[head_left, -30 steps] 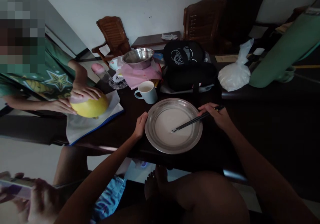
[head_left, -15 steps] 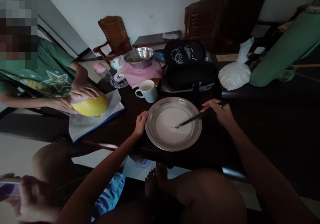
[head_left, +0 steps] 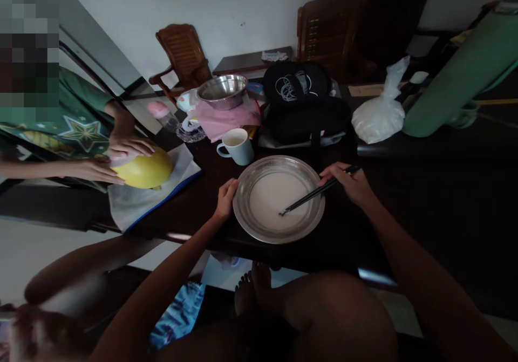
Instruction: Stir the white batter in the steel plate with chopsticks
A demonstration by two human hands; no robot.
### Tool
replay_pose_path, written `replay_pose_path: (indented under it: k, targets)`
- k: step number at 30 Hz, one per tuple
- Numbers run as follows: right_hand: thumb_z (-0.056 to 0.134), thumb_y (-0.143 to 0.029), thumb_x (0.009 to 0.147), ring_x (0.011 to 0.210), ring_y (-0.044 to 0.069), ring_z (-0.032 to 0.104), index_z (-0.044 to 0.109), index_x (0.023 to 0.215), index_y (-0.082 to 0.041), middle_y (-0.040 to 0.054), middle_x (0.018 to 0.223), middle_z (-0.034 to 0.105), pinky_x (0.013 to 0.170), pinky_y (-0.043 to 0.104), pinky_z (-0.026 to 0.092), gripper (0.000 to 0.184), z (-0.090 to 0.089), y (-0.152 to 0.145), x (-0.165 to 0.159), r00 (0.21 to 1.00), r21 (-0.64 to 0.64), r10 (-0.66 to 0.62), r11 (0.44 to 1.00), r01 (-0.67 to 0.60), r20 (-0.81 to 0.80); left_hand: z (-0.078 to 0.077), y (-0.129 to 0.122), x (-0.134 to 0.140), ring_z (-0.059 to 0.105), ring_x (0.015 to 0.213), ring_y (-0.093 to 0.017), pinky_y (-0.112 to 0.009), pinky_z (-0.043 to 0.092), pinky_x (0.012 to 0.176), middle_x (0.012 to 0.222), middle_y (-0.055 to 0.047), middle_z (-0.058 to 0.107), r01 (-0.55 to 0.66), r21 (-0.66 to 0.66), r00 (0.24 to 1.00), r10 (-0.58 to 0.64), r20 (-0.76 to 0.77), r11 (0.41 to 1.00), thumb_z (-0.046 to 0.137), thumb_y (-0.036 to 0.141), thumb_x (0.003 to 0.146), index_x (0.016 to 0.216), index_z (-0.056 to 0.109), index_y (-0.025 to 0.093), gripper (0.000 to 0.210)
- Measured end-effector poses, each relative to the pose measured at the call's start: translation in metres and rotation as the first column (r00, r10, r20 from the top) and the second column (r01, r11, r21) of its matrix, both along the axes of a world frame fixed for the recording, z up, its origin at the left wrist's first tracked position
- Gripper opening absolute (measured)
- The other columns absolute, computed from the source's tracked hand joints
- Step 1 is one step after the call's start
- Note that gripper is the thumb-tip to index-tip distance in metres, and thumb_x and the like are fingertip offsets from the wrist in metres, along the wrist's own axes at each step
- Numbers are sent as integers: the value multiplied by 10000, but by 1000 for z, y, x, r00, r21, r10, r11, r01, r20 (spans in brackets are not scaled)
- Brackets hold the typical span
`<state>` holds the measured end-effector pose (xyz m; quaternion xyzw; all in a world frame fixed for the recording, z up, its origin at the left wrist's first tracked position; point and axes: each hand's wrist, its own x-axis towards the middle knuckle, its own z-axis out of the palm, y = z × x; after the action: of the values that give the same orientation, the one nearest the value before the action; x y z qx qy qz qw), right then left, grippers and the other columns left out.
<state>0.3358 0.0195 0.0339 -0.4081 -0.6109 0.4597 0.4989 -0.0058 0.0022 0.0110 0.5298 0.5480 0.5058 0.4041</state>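
Note:
A wide metal bowl (head_left: 278, 236) of white liquid (head_left: 275, 195) rests near the dark table's front edge. My left hand (head_left: 225, 197) is closed on the bowl's left rim. In my right hand (head_left: 352, 183) is a pair of dark chopsticks (head_left: 309, 196), slanting down leftward over the rim. Their tips dip into the liquid and carry a little white stuff. Just behind the bowl on the left stands a pale blue mug (head_left: 238, 147).
At left, another person's hands hold a yellow balloon-like object (head_left: 146, 169) over a white sheet (head_left: 121, 205). Behind are a second metal bowl (head_left: 222, 91) on pink cloth and a black case (head_left: 305, 108). A bag of white powder (head_left: 378, 119) and green cylinder (head_left: 457, 76) stand right.
The chopstick tips have shifted slightly left and down within the liquid, my right hand moving with them. My left hand stays on the rim. A blurred person's arm at lower left has moved.

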Motion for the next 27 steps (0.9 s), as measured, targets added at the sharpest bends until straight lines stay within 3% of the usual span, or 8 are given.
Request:
replay_pose_path:
  k: [3, 7, 12, 18, 23, 27]
  targets:
    - [589, -519, 871, 753, 198, 720, 735, 846, -216, 31, 739, 759, 791, 331, 549, 337, 0, 0, 0, 1000, 25, 11, 1000, -11, 29, 1, 1, 0, 266, 538, -93, -219, 263, 485, 566, 39, 312, -5, -3, 1000, 5, -4, 1000, 639, 557, 759, 557, 369, 180, 506]
    - [576, -502, 887, 722, 181, 717, 722, 821, -216, 23, 711, 750, 743, 300, 543, 328, -1, 1, 3, 998, 11, -66, 998, 66, -3, 2, 0, 2, 261, 539, -93, -218, 261, 482, 564, 38, 304, -6, 1, 1000, 6, -13, 1000, 639, 562, 755, 549, 356, 181, 518]
    - [579, -513, 880, 716, 185, 715, 721, 798, -208, 28, 707, 749, 746, 310, 546, 346, -1, -1, -1, 1000, 11, 26, 1000, -26, 8, 2, 0, 1, 252, 535, -91, -216, 260, 479, 564, 40, 293, -6, -4, 1000, 5, -5, 1000, 638, 560, 764, 553, 348, 180, 523]
    - [577, -530, 874, 687, 192, 710, 713, 806, -209, 27, 690, 743, 718, 324, 550, 355, 0, 0, 1, 998, 2, -69, 998, 69, -4, 4, -1, 2, 264, 534, -91, -218, 279, 477, 564, 37, 294, -13, -4, 1000, 13, -7, 1000, 648, 562, 757, 544, 352, 179, 528]
    - [587, -535, 864, 697, 204, 711, 718, 793, -222, 27, 692, 746, 739, 345, 560, 347, 0, -1, -1, 1000, -29, 27, 999, -27, -5, 5, -1, 3, 270, 527, -91, -221, 279, 475, 564, 38, 294, -18, -28, 1000, 18, 6, 999, 651, 563, 750, 548, 358, 183, 521]
    - [593, -537, 861, 723, 209, 716, 721, 818, -220, 31, 725, 755, 756, 349, 561, 345, 0, -1, 2, 1000, -21, -14, 1000, 14, -12, 3, -1, 2, 287, 536, -94, -220, 287, 484, 568, 37, 302, -25, -26, 1000, 25, 2, 999, 652, 546, 752, 549, 362, 182, 508]
